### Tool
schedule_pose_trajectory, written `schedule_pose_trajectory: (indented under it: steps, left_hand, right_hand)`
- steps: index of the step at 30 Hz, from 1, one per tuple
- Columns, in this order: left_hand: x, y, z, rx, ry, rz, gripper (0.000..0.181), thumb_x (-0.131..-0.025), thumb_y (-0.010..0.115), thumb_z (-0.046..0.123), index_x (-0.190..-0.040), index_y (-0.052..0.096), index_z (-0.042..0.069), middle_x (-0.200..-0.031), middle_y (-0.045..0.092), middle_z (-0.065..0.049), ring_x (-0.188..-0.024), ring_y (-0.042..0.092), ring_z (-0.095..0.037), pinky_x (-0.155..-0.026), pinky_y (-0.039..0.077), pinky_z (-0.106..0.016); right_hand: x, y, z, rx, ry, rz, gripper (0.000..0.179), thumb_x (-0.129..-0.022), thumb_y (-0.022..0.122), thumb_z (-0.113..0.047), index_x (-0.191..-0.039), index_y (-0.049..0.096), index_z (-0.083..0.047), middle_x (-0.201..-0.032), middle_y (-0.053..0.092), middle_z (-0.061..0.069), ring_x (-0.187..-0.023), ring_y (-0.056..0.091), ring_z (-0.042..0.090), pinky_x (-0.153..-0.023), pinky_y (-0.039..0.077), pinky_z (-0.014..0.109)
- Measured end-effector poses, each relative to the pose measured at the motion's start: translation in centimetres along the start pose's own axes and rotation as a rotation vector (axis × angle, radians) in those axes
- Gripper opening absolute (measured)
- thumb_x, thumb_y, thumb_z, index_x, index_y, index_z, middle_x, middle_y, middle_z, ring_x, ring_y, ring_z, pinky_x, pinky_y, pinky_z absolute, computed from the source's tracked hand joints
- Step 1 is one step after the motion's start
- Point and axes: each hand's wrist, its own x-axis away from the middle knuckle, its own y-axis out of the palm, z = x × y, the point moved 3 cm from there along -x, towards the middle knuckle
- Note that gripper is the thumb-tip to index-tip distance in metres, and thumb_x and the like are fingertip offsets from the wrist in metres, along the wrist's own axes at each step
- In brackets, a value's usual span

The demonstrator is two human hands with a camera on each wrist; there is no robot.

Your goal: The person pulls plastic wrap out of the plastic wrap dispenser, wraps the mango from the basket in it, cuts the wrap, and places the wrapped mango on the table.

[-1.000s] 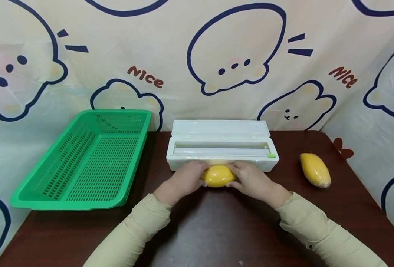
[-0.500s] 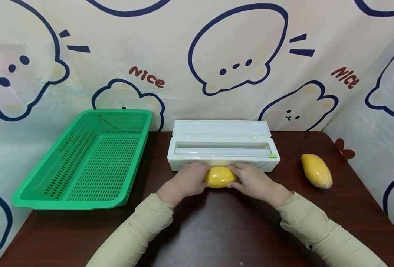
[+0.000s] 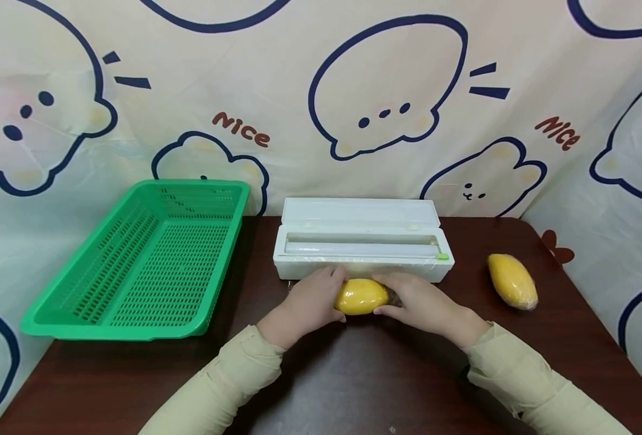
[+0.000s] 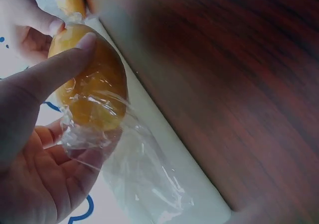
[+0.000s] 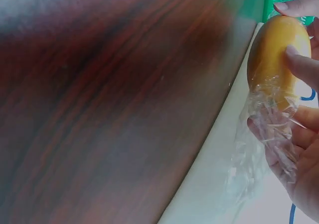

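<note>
Both hands hold a yellow mango (image 3: 361,296) between them, just in front of a white cling film box (image 3: 299,267). My left hand (image 3: 311,302) grips its left end, with the thumb pressed on its skin in the left wrist view. At the other end my right hand (image 3: 421,305) holds it, thumb on the near side. Clear cling film (image 4: 152,167) covers the mango and bunches at both ends. A loose flap hangs past the left hand's fingers, and crumpled film (image 5: 274,127) gathers at the right hand's fingers.
The box's lid (image 3: 359,212) stands raised, showing a film roll (image 3: 361,248) and a green slider (image 3: 442,257). Another wrapped mango (image 3: 513,281) lies on the right of the dark wooden table (image 3: 348,386). A green basket (image 3: 114,332) stands at the left, before a patterned cloth (image 3: 277,72).
The hands and mango have shifted slightly toward me, away from the box. The right hand has moved a little outward, and bunched film now shows between it and the mango.
</note>
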Motion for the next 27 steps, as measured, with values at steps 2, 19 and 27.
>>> schedule_pose_trajectory:
  steps: [2, 19, 27]
  left_hand:
    - [0.00, -0.08, -0.11, 0.017, 0.003, 0.004, 0.062, -0.071, 0.097, 0.022, -0.116, 0.057, 0.005, -0.113, 0.063, -0.013, -0.100, 0.063, -0.026, -0.087, 0.054, -0.039]
    - [-0.14, 0.03, -0.48, -0.015, 0.044, 0.046, 0.055, -0.074, 0.095, 0.021, -0.117, 0.069, 0.000, -0.118, 0.065, -0.013, -0.108, 0.063, -0.030, -0.095, 0.052, -0.040]
    - [-0.12, 0.27, -0.99, 0.048, 0.048, 0.035, 0.052, -0.076, 0.093, 0.015, -0.116, 0.064, 0.000, -0.112, 0.068, -0.013, -0.102, 0.064, -0.029, -0.092, 0.052, -0.040]
  right_hand:
    - [0.07, 0.04, 0.08, 0.007, 0.002, 0.014, 0.062, -0.089, 0.083, -0.029, -0.137, 0.060, 0.002, -0.125, 0.067, 0.012, -0.110, 0.063, 0.024, -0.095, 0.053, 0.043]
    - [-0.46, 0.38, 0.27, 0.062, -0.034, 0.049, 0.055, -0.089, 0.082, -0.029, -0.130, 0.065, 0.004, -0.119, 0.063, 0.011, -0.098, 0.063, 0.020, -0.085, 0.055, 0.038]
    - [-0.71, 0.47, 0.21, 0.065, -0.056, 0.051, 0.054, -0.090, 0.081, -0.025, -0.130, 0.064, 0.007, -0.117, 0.066, 0.015, -0.102, 0.065, 0.026, -0.088, 0.055, 0.041]
